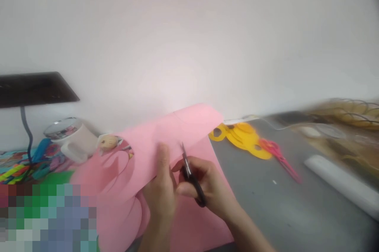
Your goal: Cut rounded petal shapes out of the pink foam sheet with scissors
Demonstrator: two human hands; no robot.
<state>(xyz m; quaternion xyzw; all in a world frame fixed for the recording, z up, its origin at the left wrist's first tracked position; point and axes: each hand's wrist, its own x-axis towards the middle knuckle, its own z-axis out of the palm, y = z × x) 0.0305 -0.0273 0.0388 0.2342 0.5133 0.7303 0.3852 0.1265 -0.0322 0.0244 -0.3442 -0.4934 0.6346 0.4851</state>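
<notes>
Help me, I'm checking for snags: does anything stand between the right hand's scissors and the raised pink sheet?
Nothing visible does. The right hand holds the black-handled scissors with their tips over the pink sheet; contact is unclear. The left hand grips the sheet beside the scissors, not in between.

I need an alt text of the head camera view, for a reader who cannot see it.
A person's left hand holds a pink sheet, while the right hand holds black-handled scissors with their blades over it. To the right, yellow cut shapes and pink scissors lie on a grey table; at left stands a white mug.
</notes>
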